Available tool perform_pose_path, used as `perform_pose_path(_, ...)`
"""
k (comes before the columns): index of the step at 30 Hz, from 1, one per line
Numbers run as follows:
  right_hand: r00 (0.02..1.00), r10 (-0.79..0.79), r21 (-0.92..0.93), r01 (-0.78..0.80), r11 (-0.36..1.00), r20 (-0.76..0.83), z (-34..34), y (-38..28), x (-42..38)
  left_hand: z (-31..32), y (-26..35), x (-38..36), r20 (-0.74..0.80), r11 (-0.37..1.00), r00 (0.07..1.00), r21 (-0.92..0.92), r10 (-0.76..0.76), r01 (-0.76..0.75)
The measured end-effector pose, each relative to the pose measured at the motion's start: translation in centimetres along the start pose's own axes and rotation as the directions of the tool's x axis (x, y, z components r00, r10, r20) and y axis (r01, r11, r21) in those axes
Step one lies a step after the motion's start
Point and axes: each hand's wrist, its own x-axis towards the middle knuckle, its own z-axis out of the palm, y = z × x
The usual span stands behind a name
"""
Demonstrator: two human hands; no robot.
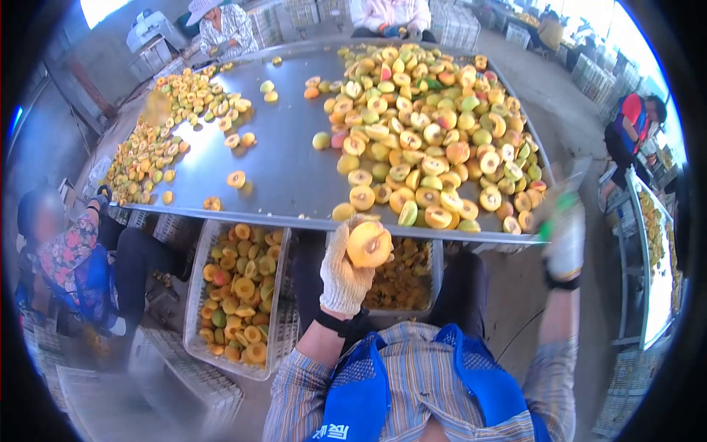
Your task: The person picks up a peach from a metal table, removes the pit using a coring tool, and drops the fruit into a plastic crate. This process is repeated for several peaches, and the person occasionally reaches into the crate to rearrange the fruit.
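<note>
My left hand, in a white knitted glove, grips a peach half with its cut face turned up. It is just in front of the table's near edge, above a crate of cut fruit. Off to the right, my right hand is gloved too and smeared by motion. It is closed on a green-handled tool, whose far end is too blurred to make out. A large heap of halved and whole peaches covers the right part of the metal table.
More cut fruit lies along the table's left side. A white crate of halves stands below the near edge. One person sits at left, others across the table. Another worker stands right, by a second table.
</note>
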Motion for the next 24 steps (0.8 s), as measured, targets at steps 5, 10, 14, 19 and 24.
perform_pose_path(5,0.830,0.112,-0.344,0.101,0.934,0.546,9.6,-3.3,-7.5,0.0,-1.0,1.0,-0.013,0.999,1.000,-0.051,-0.004,0.004)
perform_pose_path(10,0.746,0.057,-0.335,0.227,0.915,0.663,12.4,-3.5,-8.7,1.7,-1.3,-0.5,-0.048,0.997,0.999,-0.081,-0.003,-0.001)
perform_pose_path(14,0.769,0.001,-0.376,0.311,0.873,0.639,12.5,-2.9,-8.8,2.1,-2.1,-0.8,-0.074,0.997,0.997,-0.079,0.011,-0.017)
perform_pose_path(19,0.740,0.052,-0.385,0.287,0.877,0.671,12.8,-1.3,-8.7,2.3,-2.5,-1.2,-0.084,0.999,0.996,-0.032,-0.004,0.001)
perform_pose_path(24,0.646,0.138,-0.350,0.213,0.912,0.751,13.4,1.8,-9.9,2.3,-3.5,-1.0,-0.096,0.999,0.995,0.015,-0.029,0.030)
